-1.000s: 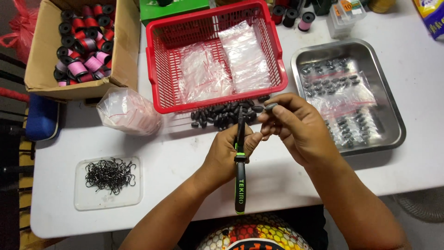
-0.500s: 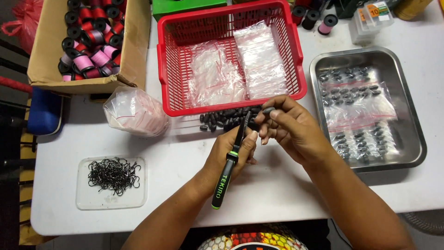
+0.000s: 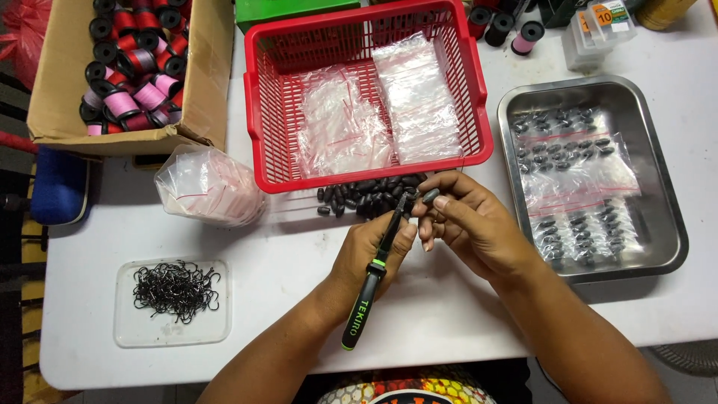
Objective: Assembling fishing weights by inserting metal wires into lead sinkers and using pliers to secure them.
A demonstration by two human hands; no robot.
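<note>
My left hand (image 3: 374, 251) grips black pliers with green-trimmed handles (image 3: 368, 293); their jaws point up toward my right hand. My right hand (image 3: 467, 221) pinches a small dark oval sinker (image 3: 431, 196) at its fingertips, right at the plier jaws. A pile of the same dark sinkers (image 3: 366, 197) lies on the white table (image 3: 284, 247) just beyond both hands, in front of the red basket (image 3: 262, 135).
The red basket holds clear zip bags (image 3: 419, 105). A steel tray (image 3: 669, 202) at right holds bagged sinkers. A heap of empty bags (image 3: 206, 187) and a cardboard box of thread spools (image 3: 134, 63) lie left. A clear lid with black hooks (image 3: 173, 288) sits near left.
The view has shifted slightly. The plier handles have swung from pointing straight at me to slanting down-left. Both hands stay together at the sinker pile.
</note>
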